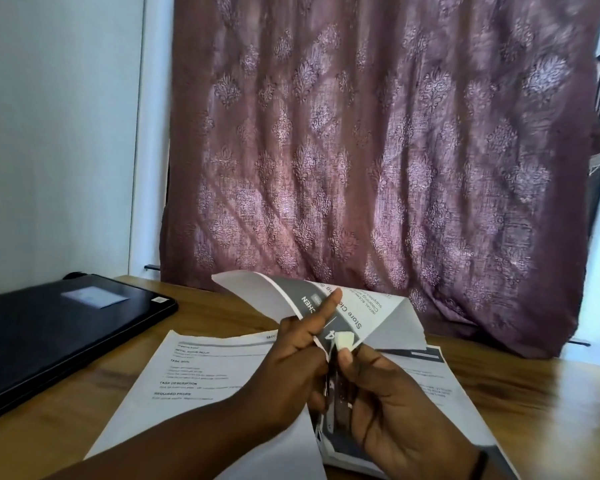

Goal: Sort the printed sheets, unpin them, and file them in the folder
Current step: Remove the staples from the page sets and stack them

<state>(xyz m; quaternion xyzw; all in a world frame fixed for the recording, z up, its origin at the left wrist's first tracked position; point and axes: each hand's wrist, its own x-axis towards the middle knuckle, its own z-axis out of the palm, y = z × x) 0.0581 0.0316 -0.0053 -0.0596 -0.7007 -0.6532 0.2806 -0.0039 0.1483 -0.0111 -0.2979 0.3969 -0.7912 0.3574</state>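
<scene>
Head view: both hands' grip (pixel 329 355) on pinned sheets (pixel 357 313).

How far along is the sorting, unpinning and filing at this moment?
Early to midway. Done: some loose sheets already lie flat on the table. In hand: the left hand holds a pinned set up while the right hand works at its folded corner, apparently at the pin. Left: filing; the black folder lies closed at the left.
</scene>
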